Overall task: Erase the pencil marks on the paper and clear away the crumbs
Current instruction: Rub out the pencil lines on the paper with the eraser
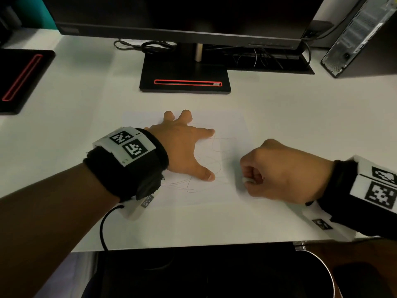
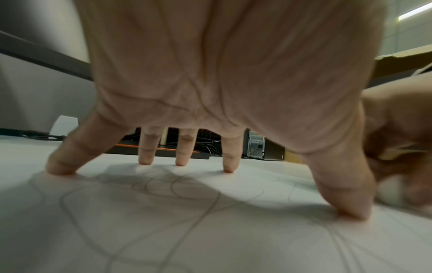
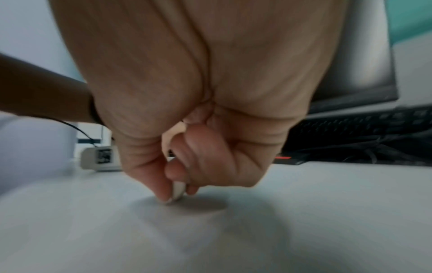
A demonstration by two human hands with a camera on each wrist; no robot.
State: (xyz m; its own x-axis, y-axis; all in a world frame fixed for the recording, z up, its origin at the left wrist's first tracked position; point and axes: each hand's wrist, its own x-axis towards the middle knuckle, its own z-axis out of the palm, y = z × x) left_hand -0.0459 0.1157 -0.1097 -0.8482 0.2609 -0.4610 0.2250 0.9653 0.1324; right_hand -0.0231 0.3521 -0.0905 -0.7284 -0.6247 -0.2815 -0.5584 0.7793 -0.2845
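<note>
Two hands work on a white desk [image 1: 64, 100], under a dark monitor [image 1: 171, 16] whose black base [image 1: 184, 69] carries a red-outlined slot. No brand name or lettering can be read anywhere; the only markings are the black-and-white square code tags on both wristbands [image 1: 129, 147]. A computer tower [image 1: 361, 33] stands at the far right, and a second black base [image 1: 21, 78] with a red outline lies at the far left.

Nearer the desk's front edge lies the sheet of paper [image 1: 225, 125], covered in looping pencil marks [image 1: 214, 166]. The left hand [image 1: 182, 145] is spread flat on it, fingers straight and splayed, all five fingertips [image 2: 228, 169] pressing the sheet down and holding nothing; the scribbles run under the palm and out toward the thumb.

Just right of that thumb, the right hand [image 1: 283, 171] is curled into a fist near the sheet's right edge. Its thumb and forefinger pinch a small white eraser [image 3: 178, 191], of which only the lower end shows below the fingertips, touching the paper. The right wrist view is blurred, so crumbs cannot be made out.
</note>
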